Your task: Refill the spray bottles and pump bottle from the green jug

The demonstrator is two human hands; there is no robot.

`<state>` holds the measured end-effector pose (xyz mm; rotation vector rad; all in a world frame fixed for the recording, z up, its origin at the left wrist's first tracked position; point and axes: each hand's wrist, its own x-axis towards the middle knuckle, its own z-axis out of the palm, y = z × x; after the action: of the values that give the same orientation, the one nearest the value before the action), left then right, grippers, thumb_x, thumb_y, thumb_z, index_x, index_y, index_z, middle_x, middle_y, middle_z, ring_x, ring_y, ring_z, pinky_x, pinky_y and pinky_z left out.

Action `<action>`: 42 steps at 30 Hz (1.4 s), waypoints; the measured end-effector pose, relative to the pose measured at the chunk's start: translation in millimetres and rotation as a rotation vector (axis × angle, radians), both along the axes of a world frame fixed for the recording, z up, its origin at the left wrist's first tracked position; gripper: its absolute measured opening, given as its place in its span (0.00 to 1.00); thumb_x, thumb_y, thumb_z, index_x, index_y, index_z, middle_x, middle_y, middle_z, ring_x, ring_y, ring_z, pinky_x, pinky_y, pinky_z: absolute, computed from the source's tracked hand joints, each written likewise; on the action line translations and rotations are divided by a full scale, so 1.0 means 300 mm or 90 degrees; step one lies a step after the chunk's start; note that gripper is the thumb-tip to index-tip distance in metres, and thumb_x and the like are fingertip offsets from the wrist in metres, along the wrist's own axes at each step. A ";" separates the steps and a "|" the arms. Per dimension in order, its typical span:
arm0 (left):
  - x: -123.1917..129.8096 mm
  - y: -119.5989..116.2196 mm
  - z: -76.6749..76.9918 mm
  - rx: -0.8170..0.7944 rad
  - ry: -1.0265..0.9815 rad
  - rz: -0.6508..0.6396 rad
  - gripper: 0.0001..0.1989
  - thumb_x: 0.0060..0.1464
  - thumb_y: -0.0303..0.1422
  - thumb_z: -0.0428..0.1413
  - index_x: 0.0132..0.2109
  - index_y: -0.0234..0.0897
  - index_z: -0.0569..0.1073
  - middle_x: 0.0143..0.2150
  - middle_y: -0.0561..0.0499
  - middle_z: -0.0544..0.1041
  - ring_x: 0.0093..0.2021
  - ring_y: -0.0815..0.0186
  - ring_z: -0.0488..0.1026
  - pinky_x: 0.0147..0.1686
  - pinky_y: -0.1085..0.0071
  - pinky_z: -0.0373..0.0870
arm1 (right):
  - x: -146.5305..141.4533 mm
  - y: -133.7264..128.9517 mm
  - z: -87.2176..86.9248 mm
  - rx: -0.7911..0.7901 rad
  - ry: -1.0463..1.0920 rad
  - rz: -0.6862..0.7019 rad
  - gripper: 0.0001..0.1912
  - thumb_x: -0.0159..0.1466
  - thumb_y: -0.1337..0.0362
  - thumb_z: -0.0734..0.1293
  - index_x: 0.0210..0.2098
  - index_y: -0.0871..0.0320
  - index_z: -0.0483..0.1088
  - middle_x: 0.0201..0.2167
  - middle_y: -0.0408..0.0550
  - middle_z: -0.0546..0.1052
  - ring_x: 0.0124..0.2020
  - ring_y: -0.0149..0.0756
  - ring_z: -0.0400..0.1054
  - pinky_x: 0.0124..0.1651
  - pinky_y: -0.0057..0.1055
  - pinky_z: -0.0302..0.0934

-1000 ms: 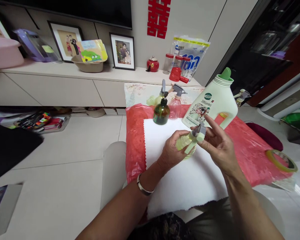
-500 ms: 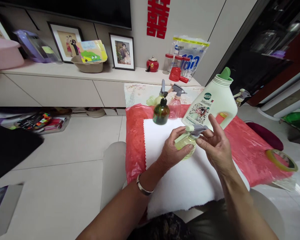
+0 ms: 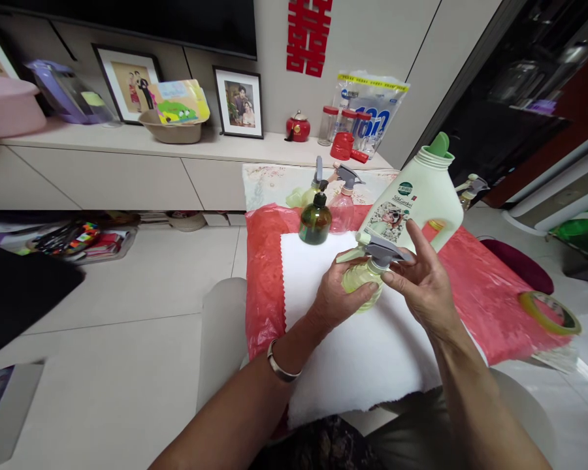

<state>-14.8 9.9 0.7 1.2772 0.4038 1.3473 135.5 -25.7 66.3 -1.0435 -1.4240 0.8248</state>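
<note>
The grey trigger spray head (image 3: 381, 249) has swung towards ten o'clock — left hand (image 3: 334, 297) clamped around the yellow-green bottle (image 3: 357, 277), right hand (image 3: 428, 287) pinching near its neck.

On the large pale-green jug (image 3: 436, 205), at the far right of your bench (image 3: 500, 297), you can read "SilkGarden" beneath a dark green round logo (image 3: 405, 188), whose pale Chinese characters are too small to make out surely. A finger of your right hand (image 3: 424, 287) overlaps the label's lower right part. Beyond, the clear pouch (image 3: 394, 98) shows a big blue "100", partly behind red-lidded jars (image 3: 328, 125); its yellow band's print is too small to read. The red wall cutout (image 3: 308, 36) forms 囍.
</note>
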 end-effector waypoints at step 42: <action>-0.021 -0.007 0.034 0.035 0.044 0.016 0.28 0.52 0.31 0.65 0.59 0.39 0.69 0.60 0.42 0.75 0.60 0.56 0.72 0.63 0.54 0.67 | -0.019 -0.006 0.001 -0.010 0.033 0.021 0.52 0.61 0.62 0.76 0.75 0.47 0.43 0.56 0.49 0.68 0.55 0.29 0.67 0.58 0.27 0.68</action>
<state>-21.0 7.8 11.0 1.3724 0.4340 1.3453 129.6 -27.4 66.6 -1.0047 -1.3965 0.8823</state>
